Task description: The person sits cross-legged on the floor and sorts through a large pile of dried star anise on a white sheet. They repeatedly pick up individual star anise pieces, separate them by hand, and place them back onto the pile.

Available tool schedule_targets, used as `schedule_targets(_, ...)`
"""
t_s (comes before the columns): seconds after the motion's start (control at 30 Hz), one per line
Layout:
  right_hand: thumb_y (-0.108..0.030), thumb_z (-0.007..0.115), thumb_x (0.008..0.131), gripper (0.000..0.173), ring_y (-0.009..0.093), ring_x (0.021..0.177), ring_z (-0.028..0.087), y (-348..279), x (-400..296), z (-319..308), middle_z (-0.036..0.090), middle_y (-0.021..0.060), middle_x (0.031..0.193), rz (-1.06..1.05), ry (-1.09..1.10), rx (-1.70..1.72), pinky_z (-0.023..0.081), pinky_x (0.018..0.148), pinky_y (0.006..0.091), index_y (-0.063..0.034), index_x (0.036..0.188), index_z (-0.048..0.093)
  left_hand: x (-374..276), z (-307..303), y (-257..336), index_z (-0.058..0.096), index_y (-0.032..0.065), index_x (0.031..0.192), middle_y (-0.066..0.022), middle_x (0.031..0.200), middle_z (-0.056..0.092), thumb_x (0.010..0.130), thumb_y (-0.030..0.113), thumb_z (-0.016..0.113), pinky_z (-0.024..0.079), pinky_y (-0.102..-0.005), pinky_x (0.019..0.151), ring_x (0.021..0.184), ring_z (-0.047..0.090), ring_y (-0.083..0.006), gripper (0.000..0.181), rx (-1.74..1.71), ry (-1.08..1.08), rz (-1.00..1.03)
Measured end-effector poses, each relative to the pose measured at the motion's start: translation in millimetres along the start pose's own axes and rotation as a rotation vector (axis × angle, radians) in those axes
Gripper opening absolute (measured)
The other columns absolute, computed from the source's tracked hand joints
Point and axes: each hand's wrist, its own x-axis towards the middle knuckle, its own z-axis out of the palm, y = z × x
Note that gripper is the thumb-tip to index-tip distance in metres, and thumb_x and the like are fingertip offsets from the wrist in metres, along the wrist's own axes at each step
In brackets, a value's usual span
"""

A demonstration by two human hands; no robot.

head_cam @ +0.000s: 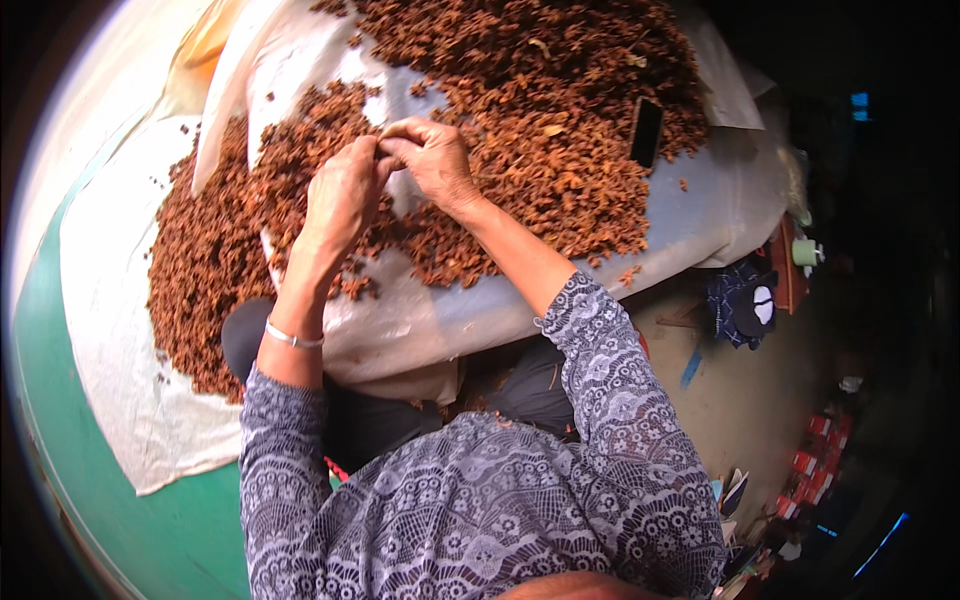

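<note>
My left hand [345, 184] and my right hand [435, 161] meet fingertip to fingertip above a plastic-covered work surface [382, 330]. Between their pinched fingers is a small dark piece, mostly hidden, which looks like star anise. Beneath and left of my left hand lies a heap of brown star anise [300, 150]. A broader, looser spread of star anise [547, 180] reaches to the right of my right hand. Another pile of star anise [202, 277] lies farther left, on a white sheet [112, 337]. A silver-coloured bangle [292, 339] circles my left wrist.
A dark smartphone [646, 133] rests on the right side of the spread. A large darker mound of star anise [525, 37] rises at the back. Green flooring [172, 532] shows at lower left. Red boxes [814, 465] and a dark cap [754, 309] are at the right.
</note>
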Motion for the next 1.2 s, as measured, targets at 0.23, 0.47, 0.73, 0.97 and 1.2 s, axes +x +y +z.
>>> schedule_targets(0.23, -0.004, 0.062, 0.091, 0.007, 0.018, 0.085, 0.069, -2, -30, 12, 0.071, 0.0085, 0.089, 0.408, 0.062, 0.862, 0.058, 0.079, 0.031, -0.0022, 0.097, 0.065, -4, -22, -16, 0.068, 0.0071, 0.1, -0.0079, 0.084, 0.07, 0.093, 0.01, 0.06, 0.056, -0.0291, 0.068, 0.076, 0.067, -0.016, 0.011, -0.383, 0.318, -0.065)
schedule_targets(0.47, -0.001, 0.066, 0.088, 0.01, 0.008, 0.074, 0.064, -16, -46, 13, 0.07, 0.0043, 0.084, 0.101, 0.126, 0.357, 0.052, 0.066, 0.0201, -0.0006, 0.097, 0.07, -5, -26, -8, 0.065, 0.0019, 0.113, -0.0139, 0.101, 0.068, 0.089, 0.025, 0.067, 0.054, -0.0343, 0.072, 0.082, 0.065, -0.0186, 0.033, -0.348, -0.279, -0.075)
schedule_targets(0.73, -0.009, 0.062, 0.091, 0.011, 0.013, 0.054, 0.056, -25, -62, -30, 0.065, 0.0089, 0.071, 0.444, -0.529, 1.215, 0.047, 0.049, 0.0231, 0.0001, 0.091, 0.067, -21, -33, 15, 0.056, 0.0041, 0.065, 0.0044, 0.054, 0.042, 0.079, 0.017, 0.061, 0.029, -0.0224, 0.046, 0.051, 0.036, -0.0032, 0.02, -0.844, -0.454, 0.049)
schedule_targets(0.97, -0.012, 0.058, 0.088, 0.023, 0.013, 0.056, 0.064, -40, -13, -60, 0.072, 0.0115, 0.093, 0.274, -0.888, -0.303, 0.055, 0.049, 0.0249, -0.0042, 0.105, 0.071, -13, -70, -33, 0.07, 0.0051, 0.102, -0.0142, 0.088, 0.072, 0.09, 0.028, 0.064, 0.055, -0.0399, 0.072, 0.083, 0.07, -0.0241, 0.026, 0.284, -0.009, -0.198)
schedule_targets(1.2, -0.012, 0.068, 0.085, 0.011, 0.015, 0.073, 0.065, 59, 76, 1, 0.066, 0.0012, 0.092, -0.43, -0.192, -1.248, 0.059, 0.062, 0.0288, -0.0158, 0.095, 0.069, -1, -51, -37, 0.064, 0.0081, 0.12, -0.0139, 0.107, 0.07, 0.098, 0.022, 0.054, 0.056, -0.0345, 0.079, 0.088, 0.069, -0.0214, 0.027, -0.131, 0.313, -0.153)
